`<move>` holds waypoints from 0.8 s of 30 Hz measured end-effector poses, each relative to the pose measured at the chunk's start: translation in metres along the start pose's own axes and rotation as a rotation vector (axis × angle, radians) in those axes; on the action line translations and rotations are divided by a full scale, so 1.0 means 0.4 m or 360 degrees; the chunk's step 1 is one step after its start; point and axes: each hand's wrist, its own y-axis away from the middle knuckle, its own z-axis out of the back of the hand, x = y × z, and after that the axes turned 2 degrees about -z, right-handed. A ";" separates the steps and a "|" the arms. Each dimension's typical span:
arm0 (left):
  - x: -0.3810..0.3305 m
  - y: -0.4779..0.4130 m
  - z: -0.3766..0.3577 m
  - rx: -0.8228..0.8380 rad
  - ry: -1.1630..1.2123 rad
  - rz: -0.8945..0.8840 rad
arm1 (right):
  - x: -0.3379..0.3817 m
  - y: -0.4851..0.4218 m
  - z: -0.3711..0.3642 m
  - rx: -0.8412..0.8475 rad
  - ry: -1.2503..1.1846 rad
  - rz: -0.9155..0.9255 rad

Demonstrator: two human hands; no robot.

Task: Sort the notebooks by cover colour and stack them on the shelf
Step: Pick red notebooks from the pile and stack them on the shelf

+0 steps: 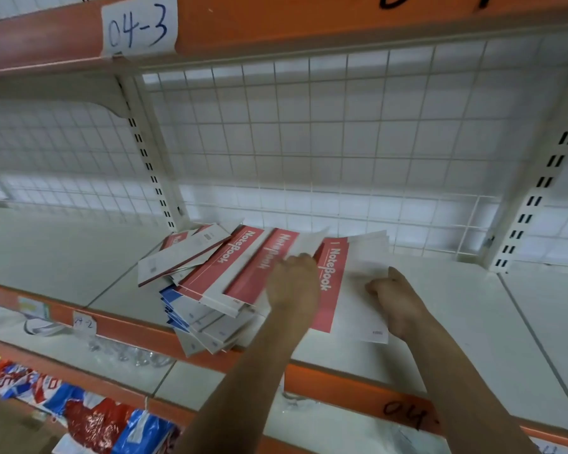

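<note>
Shelf (440,309), white deck with orange front edge — we log a loose heap of notebooks (210,280): red-covered ones on top, blue-covered ones (174,303) beneath, overhanging the front edge. Our left hand (294,280) rests curled on the red covers; grip unclear. Our right hand (395,298) presses a separate red notebook (333,283) — fingers closed at its white margin.

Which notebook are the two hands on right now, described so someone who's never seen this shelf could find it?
On the white shelf under the paper label 04-3, look right of the messy notebook pile. The red notebook lies flat by itself, between the left hand and right hand. Unlike its overlapping neighbours, its red NoteBook strip shows almost fully.
</note>
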 end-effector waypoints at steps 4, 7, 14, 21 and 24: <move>-0.119 0.038 0.025 -0.0047 0.0240 -0.0340 | -0.012 -0.009 0.003 -0.0048 -0.0294 -0.0048; -0.160 0.032 0.013 0.0025 0.0456 -0.0461 | -0.016 -0.007 0.031 -0.0082 -0.0306 -0.0014; -0.164 -0.032 -0.034 -0.0250 0.0974 -0.0153 | -0.011 0.021 0.130 -0.0117 -0.0329 0.0294; -0.253 -0.046 -0.024 -0.0336 0.2095 0.0000 | 0.037 0.085 0.237 -0.0455 0.0008 0.0876; -0.301 -0.023 -0.024 -0.0464 0.2244 -0.0132 | 0.033 0.095 0.295 -0.0541 0.0245 0.0937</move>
